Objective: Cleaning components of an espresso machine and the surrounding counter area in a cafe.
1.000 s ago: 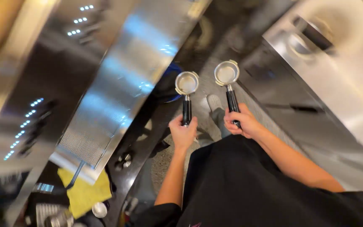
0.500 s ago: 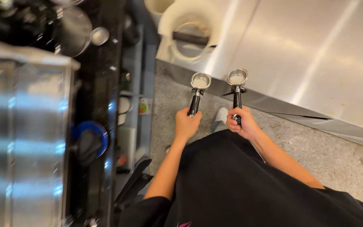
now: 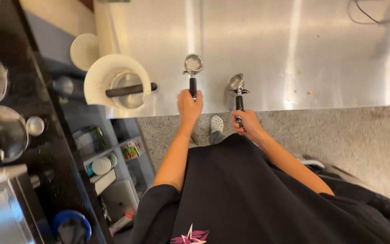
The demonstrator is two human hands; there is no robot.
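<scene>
My left hand (image 3: 189, 106) grips the black handle of a metal portafilter (image 3: 193, 68) whose round basket points away from me. My right hand (image 3: 246, 123) holds a second portafilter (image 3: 237, 86) by its black handle, basket tilted slightly. Both baskets hover over the near edge of a stainless steel counter (image 3: 294, 49). A white round knock box (image 3: 113, 83) with a black bar across its opening sits to the left of the left portafilter.
A dark counter (image 3: 46, 149) with shiny metal equipment runs along the left, shelves with small packages under it. A speckled grey floor (image 3: 353, 135) lies below me, with one white shoe (image 3: 216, 124) showing. A white lid (image 3: 84, 49) sits beyond the knock box.
My view has swung from the coffee machine toward the steel counter. Both portafilters now hover over the counter edge, closer to the knock box.
</scene>
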